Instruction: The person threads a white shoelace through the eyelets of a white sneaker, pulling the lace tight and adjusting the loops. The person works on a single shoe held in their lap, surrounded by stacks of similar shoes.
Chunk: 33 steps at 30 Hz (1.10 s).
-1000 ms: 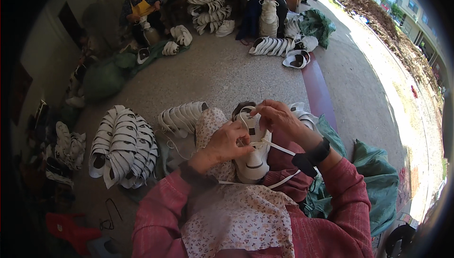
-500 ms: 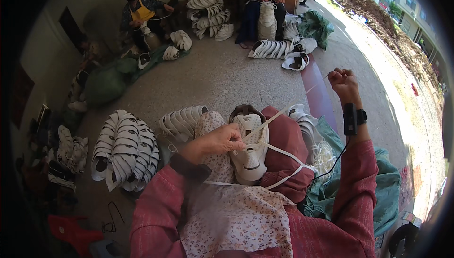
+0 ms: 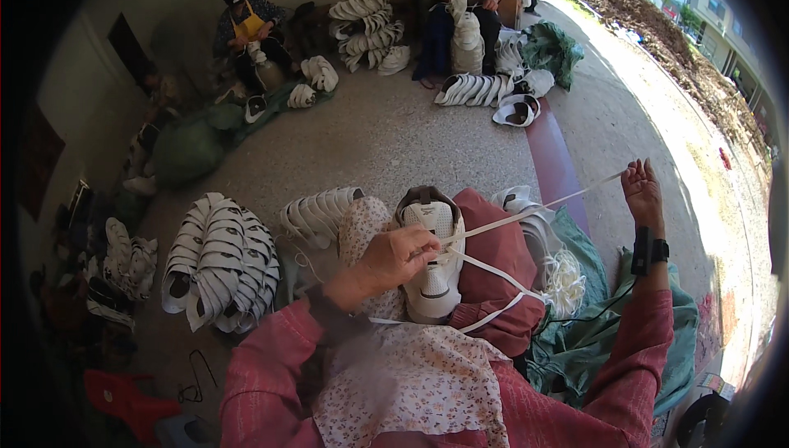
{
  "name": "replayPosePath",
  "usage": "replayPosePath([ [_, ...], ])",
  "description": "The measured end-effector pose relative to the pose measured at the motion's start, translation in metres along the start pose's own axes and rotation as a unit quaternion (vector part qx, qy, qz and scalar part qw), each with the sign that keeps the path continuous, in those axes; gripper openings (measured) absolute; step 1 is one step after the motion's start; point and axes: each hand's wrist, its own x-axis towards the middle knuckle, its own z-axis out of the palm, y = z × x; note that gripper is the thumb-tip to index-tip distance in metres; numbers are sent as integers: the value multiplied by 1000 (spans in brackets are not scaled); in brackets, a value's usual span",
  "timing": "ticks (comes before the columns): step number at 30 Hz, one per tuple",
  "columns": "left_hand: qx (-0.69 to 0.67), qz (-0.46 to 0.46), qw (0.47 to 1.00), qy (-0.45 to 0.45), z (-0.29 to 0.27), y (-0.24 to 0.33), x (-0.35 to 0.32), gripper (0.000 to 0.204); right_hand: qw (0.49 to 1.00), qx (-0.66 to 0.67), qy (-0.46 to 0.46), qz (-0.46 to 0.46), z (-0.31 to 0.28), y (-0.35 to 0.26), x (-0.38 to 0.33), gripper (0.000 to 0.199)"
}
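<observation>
A white and beige shoe upper (image 3: 432, 302) rests upright between my knees, its dark-lined opening pointing away from me. At its eyelets my left hand (image 3: 393, 257) is closed, thumb and forefinger pinched on a flat white shoelace (image 3: 511, 219). The lace runs taut from there up to the right. Its far end is pinched in my right hand (image 3: 643, 191), which is raised well out to the right. Another length of lace loops from the shoe over the dark red cloth on my thigh and back across my lap. My left fingers hide part of the eyelets.
Nested white shoe uppers (image 3: 220, 263) stand in stacks at my left. A bundle of white laces (image 3: 564, 285) lies on a green sack (image 3: 670, 329) at my right. A red stool (image 3: 127, 399) is at lower left. Two seated co-workers (image 3: 246, 25) handle shoes at the back.
My right hand has moved down and outward to the right, drawing the lace out longer. My left hand has shifted slightly right at the shoe, still pinching.
</observation>
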Motion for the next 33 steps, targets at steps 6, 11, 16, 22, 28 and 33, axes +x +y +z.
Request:
replayPosePath([
  [6,82,272,957,55,56,33,19,30,998,-50,-42,17,-20,-3,-28,50],
  [11,77,205,955,198,28,25,33,30,990,-66,-126,-15,1,-23,-58,47],
  [16,65,141,979,132,5,-3,53,20,913,-117,-337,-198,33,-61,-131,23],
  [22,167,192,966,-45,21,14,53,26,812,35,-578,-74,112,-92,-226,25],
  [28,113,183,975,48,26,6,45,22,896,-67,-395,-194,73,-95,-226,18],
  [33,-186,-91,942,264,-29,-33,-16,29,965,-19,-243,-98,-3,-95,-142,35],
])
